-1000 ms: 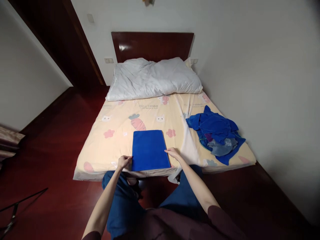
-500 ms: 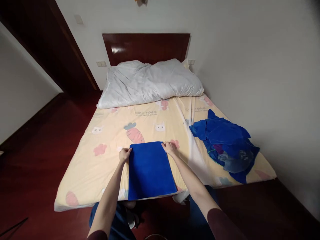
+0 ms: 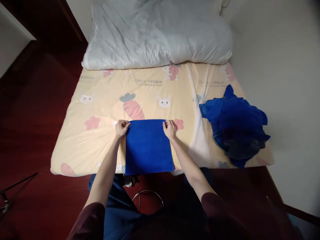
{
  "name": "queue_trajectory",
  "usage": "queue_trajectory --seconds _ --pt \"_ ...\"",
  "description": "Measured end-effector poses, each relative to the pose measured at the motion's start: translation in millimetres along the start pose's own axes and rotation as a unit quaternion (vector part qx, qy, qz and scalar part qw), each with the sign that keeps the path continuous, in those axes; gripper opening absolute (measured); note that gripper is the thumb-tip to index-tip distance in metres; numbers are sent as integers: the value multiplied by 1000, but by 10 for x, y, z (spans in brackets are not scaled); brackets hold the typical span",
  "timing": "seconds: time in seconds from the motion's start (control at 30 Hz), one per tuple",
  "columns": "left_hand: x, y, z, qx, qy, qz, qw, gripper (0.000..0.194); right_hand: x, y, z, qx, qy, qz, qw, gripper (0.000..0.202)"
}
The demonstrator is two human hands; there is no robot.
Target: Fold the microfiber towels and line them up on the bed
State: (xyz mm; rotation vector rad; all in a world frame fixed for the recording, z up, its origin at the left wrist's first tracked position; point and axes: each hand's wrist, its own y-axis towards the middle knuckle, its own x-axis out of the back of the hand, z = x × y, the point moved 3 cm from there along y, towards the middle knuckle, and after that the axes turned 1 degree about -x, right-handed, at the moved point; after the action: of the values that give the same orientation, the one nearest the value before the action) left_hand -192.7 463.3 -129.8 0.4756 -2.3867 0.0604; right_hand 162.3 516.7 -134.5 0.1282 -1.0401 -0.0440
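Observation:
A blue cloth (image 3: 148,148), folded into a rough rectangle, lies flat at the front edge of the bed. My left hand (image 3: 121,128) is closed on its far left corner, thumb and fingers pinching the fabric. At the far right corner my right hand (image 3: 170,129) grips the cloth the same way. To the right, a heap of crumpled blue cloth (image 3: 232,123) rests on the bed, apart from both hands.
The bed (image 3: 72,140) wears a cream sheet with rabbits and carrots. A white quilt (image 3: 155,36) is bunched across its far end. Walls stand to the right and behind. A metal ring (image 3: 147,191) shows between my legs, and a thin dark rod (image 3: 22,181) at lower left.
The view has tipped downward and closer, so the headboard is out of sight. Both hands still hold the far corners of the folded cloth, which stays in place on the bed.

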Motion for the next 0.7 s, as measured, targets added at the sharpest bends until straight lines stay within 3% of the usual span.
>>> queue_trajectory --seconds 0.17,0.33,0.5,0.7 --pt "-17 7 42 29 -55 21 998 33 20 13 -72 11 62 -6 998 34" --pt "-29 8 43 22 -92 17 995 42 -44 32 -197 -34 147 35 988 40" --pt "-44 29 78 30 -71 42 996 51 -116 63 -318 2 217 69 974 42" --pt "-69 221 156 47 -87 70 993 47 -131 359 -368 -9 208 137 968 38"
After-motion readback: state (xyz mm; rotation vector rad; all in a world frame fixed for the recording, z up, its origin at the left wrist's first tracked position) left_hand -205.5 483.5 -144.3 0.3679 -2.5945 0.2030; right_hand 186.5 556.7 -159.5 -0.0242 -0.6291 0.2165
